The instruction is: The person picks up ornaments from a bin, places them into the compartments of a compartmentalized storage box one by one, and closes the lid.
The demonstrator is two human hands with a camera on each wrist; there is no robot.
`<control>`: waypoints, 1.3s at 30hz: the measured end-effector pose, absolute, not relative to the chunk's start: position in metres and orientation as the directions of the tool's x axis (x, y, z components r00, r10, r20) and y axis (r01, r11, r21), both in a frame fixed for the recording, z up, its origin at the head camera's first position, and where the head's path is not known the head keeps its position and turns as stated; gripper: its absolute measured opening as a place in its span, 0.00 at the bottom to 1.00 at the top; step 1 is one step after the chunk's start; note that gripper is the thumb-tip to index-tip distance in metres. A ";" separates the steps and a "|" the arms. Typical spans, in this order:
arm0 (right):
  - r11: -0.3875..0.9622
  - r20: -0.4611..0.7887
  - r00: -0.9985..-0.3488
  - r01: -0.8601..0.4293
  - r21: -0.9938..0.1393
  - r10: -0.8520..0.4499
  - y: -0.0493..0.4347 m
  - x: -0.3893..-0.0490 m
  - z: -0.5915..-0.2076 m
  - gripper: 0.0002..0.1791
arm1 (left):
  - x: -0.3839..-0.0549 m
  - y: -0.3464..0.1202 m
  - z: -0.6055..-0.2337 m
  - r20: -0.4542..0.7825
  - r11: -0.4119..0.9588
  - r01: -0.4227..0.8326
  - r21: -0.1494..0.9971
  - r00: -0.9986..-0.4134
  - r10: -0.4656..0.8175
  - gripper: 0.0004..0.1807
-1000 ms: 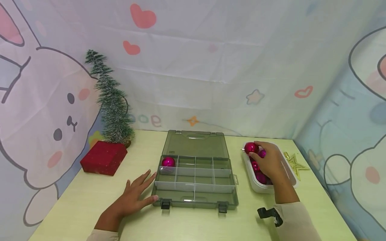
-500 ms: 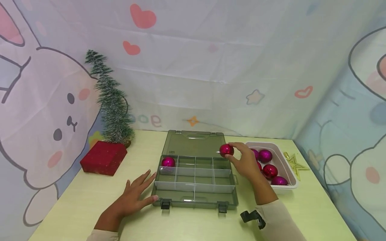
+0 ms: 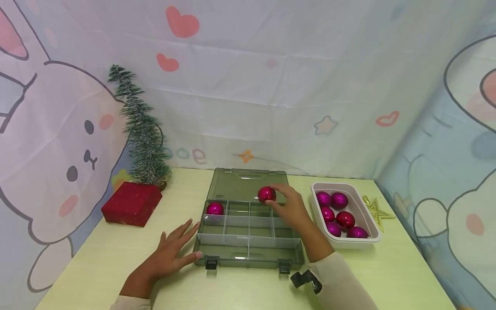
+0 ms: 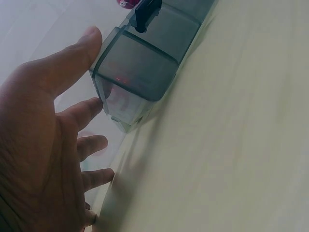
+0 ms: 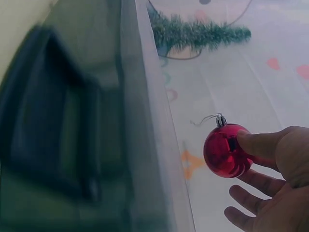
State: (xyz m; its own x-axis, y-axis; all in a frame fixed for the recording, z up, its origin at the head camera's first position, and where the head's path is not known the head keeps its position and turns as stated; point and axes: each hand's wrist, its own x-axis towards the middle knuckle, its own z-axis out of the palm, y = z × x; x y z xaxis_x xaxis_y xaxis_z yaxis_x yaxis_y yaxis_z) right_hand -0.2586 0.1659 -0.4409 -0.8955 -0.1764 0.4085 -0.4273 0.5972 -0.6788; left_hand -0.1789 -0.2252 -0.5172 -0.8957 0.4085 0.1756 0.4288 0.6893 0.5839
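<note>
Between thumb and fingers my right hand [image 3: 289, 206] pinches a shiny red Christmas ball [image 3: 266, 195], its silver cap and wire loop [image 5: 220, 120] pointing left. The ball hovers over the back row of a grey-green compartment box [image 3: 249, 263], whose lid [image 3: 249, 186] lies open behind it. A magenta ball [image 3: 215, 209] sits in the box's back left compartment. My left hand [image 3: 170, 254] has its fingers spread at the box's left side, thumb and index fingertip right at the wall in the left wrist view.
At right stands a white tub [image 3: 364, 246] with several red and purple balls [image 3: 345, 220]. A gold star [image 3: 377, 212] lies beyond it. A small frosted tree [image 3: 143, 129] with a red base [image 3: 131, 203] stands back left. A printed cloth [image 3: 240, 107] hangs behind.
My right hand has lifted the red ball from the tub and carried it left over the box's back row. The left hand has stayed at the box's side.
</note>
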 end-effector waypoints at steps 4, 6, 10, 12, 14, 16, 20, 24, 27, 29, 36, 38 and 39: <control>0.586 0.412 -0.890 -0.444 -0.678 -0.197 0.151 -0.260 -0.442 0.28 | -0.179 -0.225 -0.516 0.172 0.684 0.427 0.591 -0.896 0.410 0.46; 0.585 0.414 -0.887 -0.450 -0.675 -0.205 0.145 -0.260 -0.442 0.27 | -0.178 -0.224 -0.515 0.171 0.684 0.426 0.592 -0.896 0.410 0.46; 0.581 0.419 -0.882 -0.461 -0.671 -0.217 0.132 -0.261 -0.443 0.27 | -0.177 -0.225 -0.514 0.171 0.681 0.425 0.597 -0.896 0.409 0.46; 0.578 0.411 -0.885 -0.458 -0.676 -0.221 0.127 -0.261 -0.444 0.27 | -0.177 -0.225 -0.514 0.172 0.680 0.425 0.597 -0.896 0.409 0.46; 0.572 0.391 -0.892 -0.448 -0.687 -0.228 0.122 -0.263 -0.446 0.27 | -0.177 -0.225 -0.514 0.170 0.680 0.422 0.599 -0.897 0.408 0.46; 0.572 0.377 -0.896 -0.440 -0.692 -0.234 0.117 -0.265 -0.449 0.27 | -0.177 -0.225 -0.514 0.169 0.680 0.421 0.600 -0.898 0.406 0.46; 0.577 0.347 -0.909 -0.415 -0.704 -0.232 0.109 -0.269 -0.455 0.28 | -0.178 -0.225 -0.515 0.174 0.679 0.425 0.599 -0.896 0.408 0.46; 0.573 0.329 -0.917 -0.399 -0.716 -0.227 0.104 -0.270 -0.461 0.29 | -0.178 -0.225 -0.516 0.179 0.680 0.432 0.593 -0.894 0.411 0.46; 0.567 0.309 -0.924 -0.383 -0.729 -0.228 0.102 -0.270 -0.463 0.29 | -0.178 -0.225 -0.516 0.178 0.680 0.429 0.594 -0.895 0.410 0.46; 0.567 0.303 -0.925 -0.381 -0.731 -0.231 0.101 -0.269 -0.464 0.29 | -0.178 -0.225 -0.516 0.176 0.681 0.427 0.596 -0.896 0.408 0.46; 0.578 0.296 -0.918 -0.397 -0.713 -0.265 0.100 -0.269 -0.469 0.26 | -0.177 -0.224 -0.514 0.168 0.682 0.419 0.600 -0.899 0.404 0.46; 0.586 0.291 -0.916 -0.400 -0.704 -0.276 0.100 -0.270 -0.470 0.26 | -0.177 -0.224 -0.514 0.168 0.682 0.419 0.600 -0.899 0.404 0.46; 0.589 0.284 -0.917 -0.398 -0.703 -0.281 0.100 -0.269 -0.470 0.26 | -0.177 -0.224 -0.514 0.168 0.682 0.419 0.599 -0.899 0.405 0.46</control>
State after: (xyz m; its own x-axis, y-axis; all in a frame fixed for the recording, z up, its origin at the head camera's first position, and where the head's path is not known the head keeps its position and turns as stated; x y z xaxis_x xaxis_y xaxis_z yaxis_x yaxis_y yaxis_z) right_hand -0.2694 0.1003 -0.4704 -0.9167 -0.2808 0.2842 -0.3984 0.5889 -0.7032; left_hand -0.1770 -0.2243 -0.5137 -0.8988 0.4048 0.1682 0.4193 0.6820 0.5993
